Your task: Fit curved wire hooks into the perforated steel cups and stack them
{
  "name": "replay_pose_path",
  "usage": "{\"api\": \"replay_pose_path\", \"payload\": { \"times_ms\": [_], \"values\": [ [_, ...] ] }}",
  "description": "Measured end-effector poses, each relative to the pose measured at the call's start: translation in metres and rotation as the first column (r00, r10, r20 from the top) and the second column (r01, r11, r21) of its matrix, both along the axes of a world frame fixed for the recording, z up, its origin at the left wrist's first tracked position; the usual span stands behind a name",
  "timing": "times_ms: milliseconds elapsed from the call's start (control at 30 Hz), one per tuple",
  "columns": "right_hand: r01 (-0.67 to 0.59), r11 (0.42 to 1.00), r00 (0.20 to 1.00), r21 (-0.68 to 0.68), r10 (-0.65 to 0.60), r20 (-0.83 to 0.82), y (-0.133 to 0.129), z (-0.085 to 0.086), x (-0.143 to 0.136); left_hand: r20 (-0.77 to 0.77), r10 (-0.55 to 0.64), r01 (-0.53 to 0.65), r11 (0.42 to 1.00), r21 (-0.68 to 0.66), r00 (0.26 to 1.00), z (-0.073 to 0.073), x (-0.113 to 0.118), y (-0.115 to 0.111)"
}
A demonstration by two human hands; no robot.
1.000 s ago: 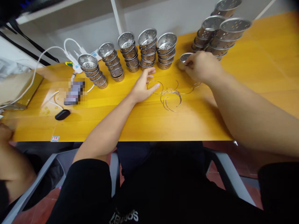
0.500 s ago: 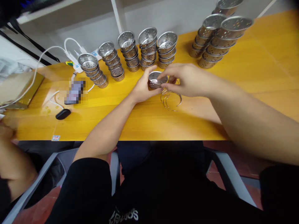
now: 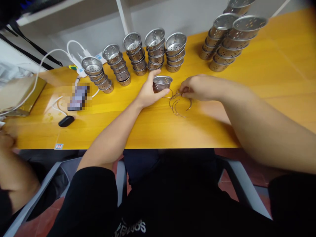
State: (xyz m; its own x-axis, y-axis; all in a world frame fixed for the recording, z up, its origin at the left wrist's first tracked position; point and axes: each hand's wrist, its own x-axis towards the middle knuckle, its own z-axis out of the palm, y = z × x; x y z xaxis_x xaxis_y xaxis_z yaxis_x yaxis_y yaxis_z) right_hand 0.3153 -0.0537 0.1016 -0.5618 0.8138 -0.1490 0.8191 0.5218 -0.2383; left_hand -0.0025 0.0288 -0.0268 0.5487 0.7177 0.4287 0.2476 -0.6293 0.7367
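A small perforated metal cup [image 3: 161,84] sits in my left hand [image 3: 149,92], with the thumb and fingers around its sides. Just right of the cup, several thin metal wire rings [image 3: 179,108] lie on the yellow table [image 3: 153,131]. My right hand [image 3: 194,87] is at the upper edge of these rings, its fingertips pinched together and touching the wires. How many rings the fingers grip is too small to tell.
Several stacks of perforated cups [image 3: 155,49] line the table's back, with taller stacks [image 3: 232,42] at the right. To the left are a phone [image 3: 79,98], a black oval object [image 3: 66,121], white cables and a cardboard box [image 3: 22,95]. A person's arm [image 3: 14,174] shows far left.
My right hand has moved off the cup's rim and down to the wire rings. In my left hand, the cup has shifted slightly left and now stands more upright.
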Motion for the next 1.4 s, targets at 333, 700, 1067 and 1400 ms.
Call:
{"api": "replay_pose_path", "payload": {
  "times_ms": [333, 700, 1067, 1400],
  "values": [
    [0.033, 0.997, 0.990, 0.075, -0.043, 0.136, -0.007, 0.005, -0.010, 0.049, -0.190, 0.187, 0.981, 0.059, 0.981, 0.004, 0.008, -0.013],
    [0.103, 0.986, 0.990, 0.128, -0.114, 0.080, -0.006, -0.012, -0.017, 0.108, -0.133, 0.113, 0.978, 0.173, 0.985, -0.003, 0.009, 0.006],
    [0.076, 0.991, 0.996, 0.110, -0.069, -0.064, -0.002, -0.009, 0.005, 0.129, -0.102, 0.088, 0.990, 0.106, 0.986, 0.003, 0.011, 0.005],
    [0.129, 0.990, 0.976, 0.051, -0.118, -0.184, -0.012, 0.009, 0.003, 0.116, -0.018, 0.004, 0.993, 0.116, 0.993, 0.007, 0.009, 0.008]
  ]
}}
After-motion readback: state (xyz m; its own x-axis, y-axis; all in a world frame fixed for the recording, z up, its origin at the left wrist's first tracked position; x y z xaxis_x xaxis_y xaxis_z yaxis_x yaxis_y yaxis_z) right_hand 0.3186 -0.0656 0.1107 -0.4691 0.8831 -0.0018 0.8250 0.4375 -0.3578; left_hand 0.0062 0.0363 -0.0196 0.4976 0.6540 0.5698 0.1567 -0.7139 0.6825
